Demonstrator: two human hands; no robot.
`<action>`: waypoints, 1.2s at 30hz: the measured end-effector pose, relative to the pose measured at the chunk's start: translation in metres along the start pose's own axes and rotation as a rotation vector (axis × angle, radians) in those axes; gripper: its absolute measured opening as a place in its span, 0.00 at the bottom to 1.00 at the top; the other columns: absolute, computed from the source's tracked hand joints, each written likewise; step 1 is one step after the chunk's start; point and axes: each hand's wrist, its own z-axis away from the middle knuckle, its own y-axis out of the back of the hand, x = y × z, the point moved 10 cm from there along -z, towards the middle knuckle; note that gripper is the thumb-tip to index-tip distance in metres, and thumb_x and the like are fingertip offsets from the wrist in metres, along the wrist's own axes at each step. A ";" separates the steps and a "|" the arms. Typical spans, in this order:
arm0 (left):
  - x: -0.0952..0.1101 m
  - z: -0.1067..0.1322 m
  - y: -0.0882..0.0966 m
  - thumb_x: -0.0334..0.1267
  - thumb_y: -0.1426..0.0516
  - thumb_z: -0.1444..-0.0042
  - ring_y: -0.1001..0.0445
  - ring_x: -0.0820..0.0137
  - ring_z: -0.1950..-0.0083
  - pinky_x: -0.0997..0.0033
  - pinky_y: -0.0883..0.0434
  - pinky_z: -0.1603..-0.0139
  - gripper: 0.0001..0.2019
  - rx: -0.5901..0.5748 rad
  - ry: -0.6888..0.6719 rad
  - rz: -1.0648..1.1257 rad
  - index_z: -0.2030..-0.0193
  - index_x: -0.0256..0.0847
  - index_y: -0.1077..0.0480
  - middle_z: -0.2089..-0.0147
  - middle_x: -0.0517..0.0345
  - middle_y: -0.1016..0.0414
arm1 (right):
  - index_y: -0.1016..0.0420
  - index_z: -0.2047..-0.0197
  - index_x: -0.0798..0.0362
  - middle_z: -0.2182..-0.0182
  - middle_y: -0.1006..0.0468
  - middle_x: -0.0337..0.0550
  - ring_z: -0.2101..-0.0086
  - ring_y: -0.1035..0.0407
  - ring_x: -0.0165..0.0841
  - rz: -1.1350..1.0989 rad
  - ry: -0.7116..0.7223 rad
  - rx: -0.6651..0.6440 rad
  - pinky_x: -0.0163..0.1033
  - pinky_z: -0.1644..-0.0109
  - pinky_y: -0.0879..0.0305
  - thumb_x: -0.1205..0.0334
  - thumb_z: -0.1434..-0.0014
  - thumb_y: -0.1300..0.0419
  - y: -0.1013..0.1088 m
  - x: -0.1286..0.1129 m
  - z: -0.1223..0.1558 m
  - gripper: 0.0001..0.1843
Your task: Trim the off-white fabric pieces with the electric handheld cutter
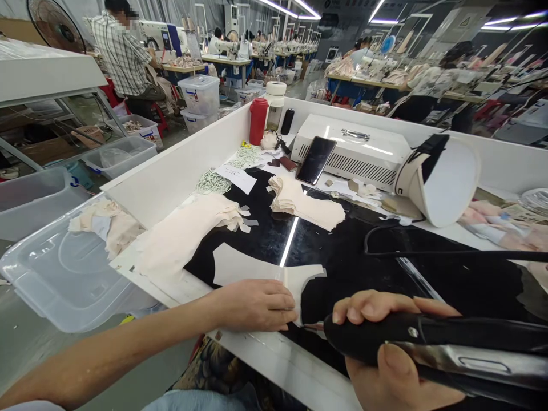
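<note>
My left hand [257,305] lies palm down, fingers stretched out, on a pale cut fabric piece [244,267] with a curved edge. The piece rests on the glossy black work surface [274,242] near the front edge. My right hand [385,354] is wrapped round a black handheld tool [428,334] with a long metal lever along its side. The tool's thin tip [314,327] points left at the fabric's lower right edge, close to my left fingertips. Whether the tip touches the cloth, I cannot tell. Behind lie two stacks of cream fabric pieces [180,231], [306,202].
At the back stand a red bottle [258,121], a phone [317,160] leaning on a white vented box [351,145], and a white cone-shaped lamp [454,180]. A black cable [449,256] crosses the right side. Low white walls [184,154] edge the table.
</note>
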 end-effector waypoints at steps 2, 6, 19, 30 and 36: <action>0.000 0.000 0.000 0.37 0.48 0.23 0.21 0.67 0.45 0.66 0.29 0.30 0.15 -0.005 -0.002 0.001 0.46 0.32 0.22 0.49 0.47 0.18 | 0.28 0.51 0.46 0.71 0.26 0.33 0.74 0.33 0.33 -0.003 0.004 -0.001 0.39 0.76 0.27 0.56 0.47 0.24 0.000 0.000 0.000 0.24; 0.000 0.000 0.002 0.36 0.48 0.23 0.21 0.67 0.45 0.66 0.29 0.30 0.14 0.019 0.011 0.008 0.46 0.32 0.22 0.49 0.48 0.18 | 0.28 0.53 0.47 0.72 0.26 0.33 0.74 0.33 0.33 -0.005 0.006 0.021 0.39 0.77 0.27 0.56 0.48 0.23 0.002 -0.001 -0.003 0.23; 0.001 0.000 0.002 0.35 0.47 0.23 0.21 0.66 0.45 0.65 0.29 0.30 0.14 0.029 -0.003 0.016 0.46 0.30 0.22 0.49 0.47 0.18 | 0.27 0.52 0.45 0.71 0.25 0.32 0.74 0.34 0.33 -0.019 -0.011 0.023 0.38 0.76 0.26 0.57 0.47 0.24 0.001 0.003 -0.004 0.23; 0.001 -0.001 0.002 0.36 0.49 0.22 0.21 0.66 0.45 0.65 0.28 0.32 0.15 0.028 -0.005 0.023 0.46 0.31 0.22 0.50 0.47 0.18 | 0.28 0.51 0.47 0.70 0.25 0.34 0.73 0.32 0.33 0.026 0.019 -0.030 0.39 0.75 0.24 0.60 0.42 0.28 -0.004 0.001 -0.002 0.18; 0.001 -0.001 0.000 0.36 0.45 0.24 0.21 0.66 0.46 0.65 0.28 0.32 0.12 0.018 0.001 0.021 0.46 0.31 0.23 0.50 0.46 0.19 | 0.28 0.53 0.47 0.71 0.25 0.33 0.74 0.33 0.32 0.005 0.013 0.017 0.38 0.76 0.25 0.59 0.46 0.26 -0.001 0.001 -0.004 0.20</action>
